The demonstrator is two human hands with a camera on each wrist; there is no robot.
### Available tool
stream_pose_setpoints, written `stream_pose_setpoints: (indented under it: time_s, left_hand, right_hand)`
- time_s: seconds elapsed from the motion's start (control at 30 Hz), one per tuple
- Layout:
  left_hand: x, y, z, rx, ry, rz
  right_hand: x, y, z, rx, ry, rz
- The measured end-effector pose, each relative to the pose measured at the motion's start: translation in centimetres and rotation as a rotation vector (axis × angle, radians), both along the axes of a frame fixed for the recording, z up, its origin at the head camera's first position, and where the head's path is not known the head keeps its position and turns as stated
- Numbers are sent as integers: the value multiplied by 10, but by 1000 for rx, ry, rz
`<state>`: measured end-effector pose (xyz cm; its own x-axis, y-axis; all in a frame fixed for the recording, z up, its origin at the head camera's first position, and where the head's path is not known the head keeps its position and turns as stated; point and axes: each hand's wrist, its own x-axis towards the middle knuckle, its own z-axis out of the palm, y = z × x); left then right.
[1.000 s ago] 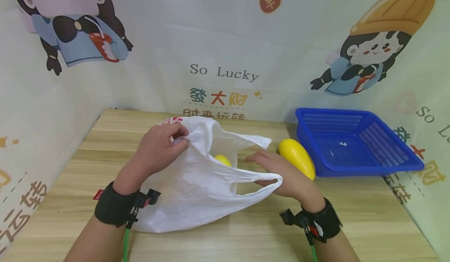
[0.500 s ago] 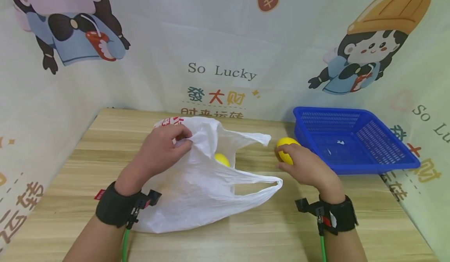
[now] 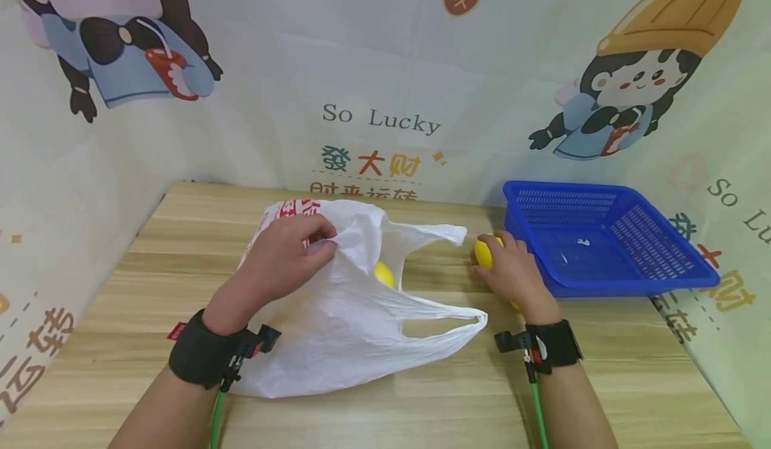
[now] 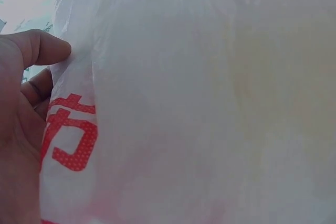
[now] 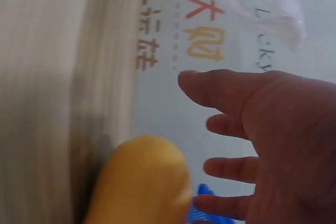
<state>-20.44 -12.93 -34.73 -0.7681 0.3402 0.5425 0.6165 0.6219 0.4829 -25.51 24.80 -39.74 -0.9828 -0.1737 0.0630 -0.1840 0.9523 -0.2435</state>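
Note:
My left hand (image 3: 280, 258) pinches the edge of a white plastic carrier bag (image 3: 331, 328) between thumb and fingers, holding its mouth up toward the right. Inside the mouth shows part of a yellow object (image 3: 384, 275). The left wrist view is mostly filled by the bag (image 4: 168, 77) with red print. To the right, my right hand (image 3: 512, 268) reaches over a smooth, elongated yellow fruit-shaped object (image 3: 484, 253), covering most of it in the head view. In the right wrist view its fingers are spread, with a gap to the yellow object (image 5: 144, 182).
A blue plastic basket (image 3: 638, 285) with small white scraps in it stands at the right, beside the yellow object. Both bag handles lie toward the right on the wooden table (image 3: 452, 409). A printed cloth backdrop (image 3: 385, 47) rises behind the table.
My right hand has moved from the bag's mouth rightward to the elongated yellow object and now hovers over it. The left hand still pinches the bag and has shifted only slightly right.

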Motion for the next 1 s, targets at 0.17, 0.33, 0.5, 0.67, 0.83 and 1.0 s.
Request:
stream_pose_setpoints:
  time_s: [0.17,0.33,0.5,0.67,0.83,1.0]
  left_hand:
    - [-2,2,2,-6,7,-10]
    - [-2,2,2,-13,-12,-11]
    - [-1,2,3,-13,-19,-9]
    - [-1,2,2,-12,-14,-8]
    - [-2,1,1,-11,-19,-4]
    - [0,0,0,-10,-26,4]
  right_hand:
    - [-6,3,-13,-2,6,-54]
    - [-7,7,-21,7,-16,-103]
    - [-9,8,-26,13,-25,-116]
    - [-9,7,-25,18,-24,-125]
    - [-10,5,-24,20,-47,-136]
    - [-10,5,-23,-4,-91,-151]
